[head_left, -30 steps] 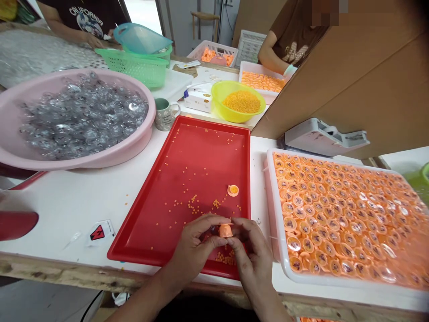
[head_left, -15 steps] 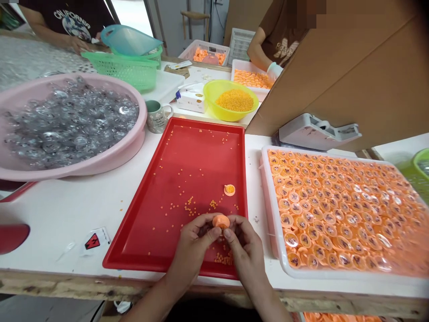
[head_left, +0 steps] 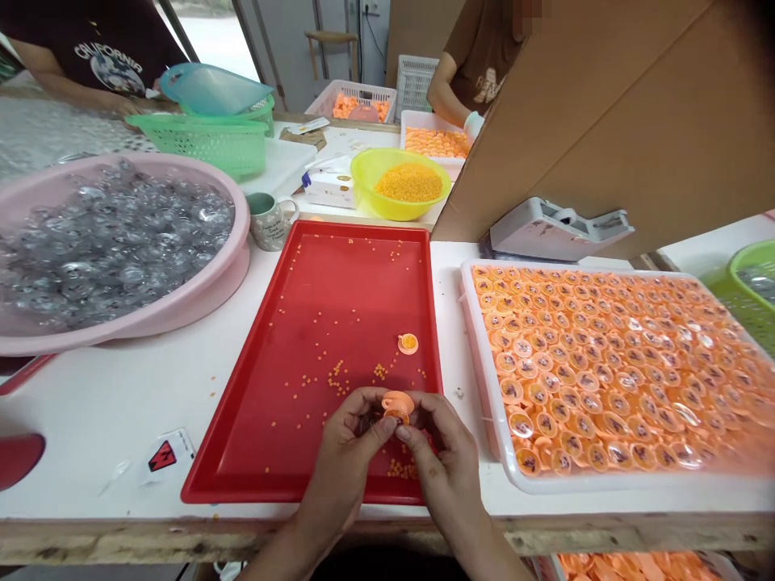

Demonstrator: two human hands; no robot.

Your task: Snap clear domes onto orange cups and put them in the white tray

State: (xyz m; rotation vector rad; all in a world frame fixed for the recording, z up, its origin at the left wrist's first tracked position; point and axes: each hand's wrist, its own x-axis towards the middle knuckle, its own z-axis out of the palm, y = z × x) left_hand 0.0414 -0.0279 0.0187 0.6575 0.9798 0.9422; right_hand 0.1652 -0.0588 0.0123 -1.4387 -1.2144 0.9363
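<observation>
Both my left hand [head_left: 354, 440] and my right hand [head_left: 439, 444] are closed around one small orange toy cup [head_left: 397, 402], thumbs and fingertips pinching it from either side. The cup has a wide saucer-like base, which faces up and away from me, and its round mouth tilts toward my thumbs. My fingers hide part of it. Under the hands lies a red tray [head_left: 357, 282] with small yellow-orange bits [head_left: 336, 375] scattered over it. Another orange cup [head_left: 408, 344], holding yellow bits, stands alone on the tray beyond my right hand.
At right, a white bin [head_left: 493, 420] holds rows of finished-looking orange cups. A pink basin [head_left: 239, 266] of clear plastic domes stands left, beside a mug [head_left: 266, 226]. Farther back are a yellow bowl [head_left: 363, 190], a tape dispenser [head_left: 557, 230], a cardboard panel [head_left: 575, 105] and two people.
The cup has tilted in my fingers, so its mouth now shows more toward me. Both hands keep their hold. The whole view has shifted slightly.
</observation>
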